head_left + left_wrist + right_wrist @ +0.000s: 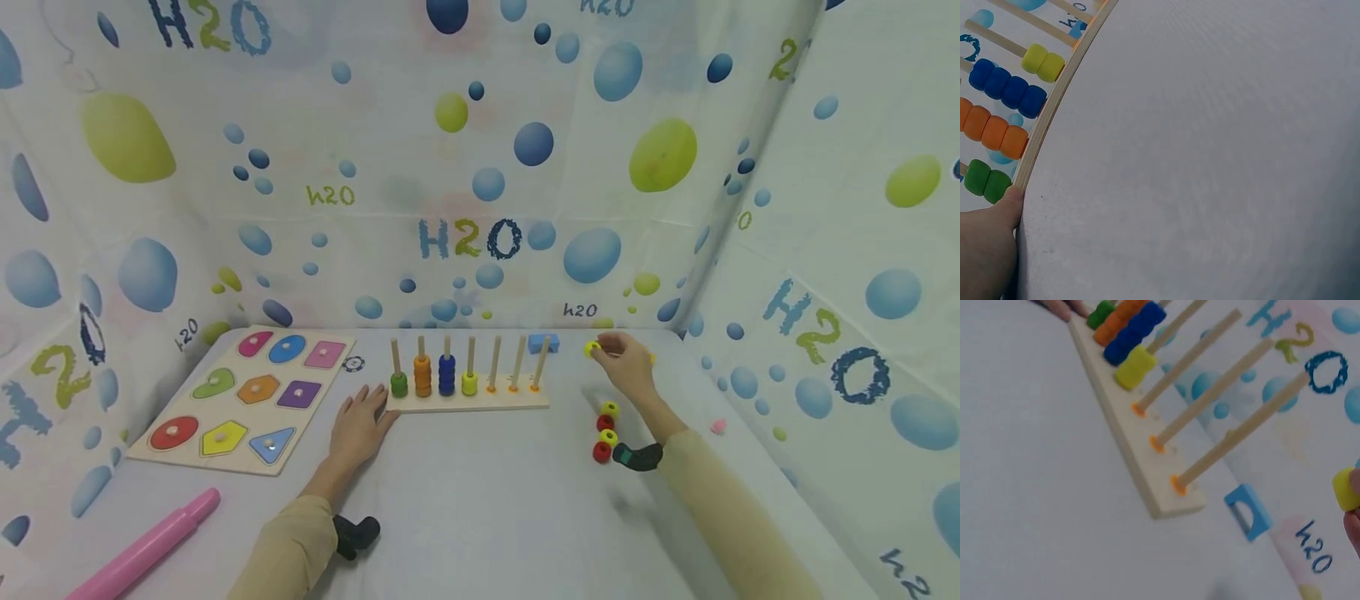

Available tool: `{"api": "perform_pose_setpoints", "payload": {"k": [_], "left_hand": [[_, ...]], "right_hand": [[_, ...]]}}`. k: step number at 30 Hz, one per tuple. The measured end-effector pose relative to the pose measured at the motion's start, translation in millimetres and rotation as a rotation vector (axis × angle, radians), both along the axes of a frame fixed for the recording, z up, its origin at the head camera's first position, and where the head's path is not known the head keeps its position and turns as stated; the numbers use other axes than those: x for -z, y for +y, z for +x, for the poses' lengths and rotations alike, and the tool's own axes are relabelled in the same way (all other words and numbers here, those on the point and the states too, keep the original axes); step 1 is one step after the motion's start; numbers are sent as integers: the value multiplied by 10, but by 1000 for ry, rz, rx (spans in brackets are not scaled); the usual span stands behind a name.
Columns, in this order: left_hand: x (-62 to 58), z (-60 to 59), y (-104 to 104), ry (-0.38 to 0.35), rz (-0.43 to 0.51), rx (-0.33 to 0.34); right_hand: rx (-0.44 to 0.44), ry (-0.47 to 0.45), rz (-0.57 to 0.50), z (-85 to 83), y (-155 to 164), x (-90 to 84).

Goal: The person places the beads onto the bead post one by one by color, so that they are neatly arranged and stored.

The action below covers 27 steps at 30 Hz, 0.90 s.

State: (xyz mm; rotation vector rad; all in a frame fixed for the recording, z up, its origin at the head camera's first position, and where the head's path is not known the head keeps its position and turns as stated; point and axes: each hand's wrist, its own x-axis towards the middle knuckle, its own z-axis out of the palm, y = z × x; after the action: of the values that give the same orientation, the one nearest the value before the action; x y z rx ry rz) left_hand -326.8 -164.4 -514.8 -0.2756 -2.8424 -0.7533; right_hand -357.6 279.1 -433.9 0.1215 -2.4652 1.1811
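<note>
A wooden peg board (468, 406) stands across the middle of the table. Its left pegs carry stacked green beads (399, 384), orange beads (423, 377), blue beads (447, 375) and yellow beads (469, 383); the three right pegs are bare. My left hand (362, 429) rests at the board's left end, its thumb (1011, 203) touching the end of the base beside the green beads. Off to the right, my right hand (628, 367) pinches a yellow bead (1346, 489) between thumb and fingertips, raised beyond the last peg.
Loose red and yellow beads (605, 422) lie in a row below my right hand. Behind the board sits a blue arched block (1249, 511). A shape puzzle (240, 396) and a pink tube (146, 546) occupy the left side; a small pink piece (718, 427) lies far right.
</note>
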Motion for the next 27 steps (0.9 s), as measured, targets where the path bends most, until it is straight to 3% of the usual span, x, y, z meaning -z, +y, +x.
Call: {"api": "perform_pose_setpoints", "payload": {"k": [5, 9, 17, 27], "left_hand": [[-9, 0, -15, 7, 1, -3], [8, 0, -18, 7, 2, -3], [18, -6, 0, 5, 0, -7], [10, -35, 23, 0, 0, -10]], "right_hand": [[-100, 96, -25, -138, -312, -320], [-195, 114, -33, -210, -656, -440], [-392, 66, -26, -275, -1357, -488], [-470, 52, 79, -317, -1704, -492]]}}
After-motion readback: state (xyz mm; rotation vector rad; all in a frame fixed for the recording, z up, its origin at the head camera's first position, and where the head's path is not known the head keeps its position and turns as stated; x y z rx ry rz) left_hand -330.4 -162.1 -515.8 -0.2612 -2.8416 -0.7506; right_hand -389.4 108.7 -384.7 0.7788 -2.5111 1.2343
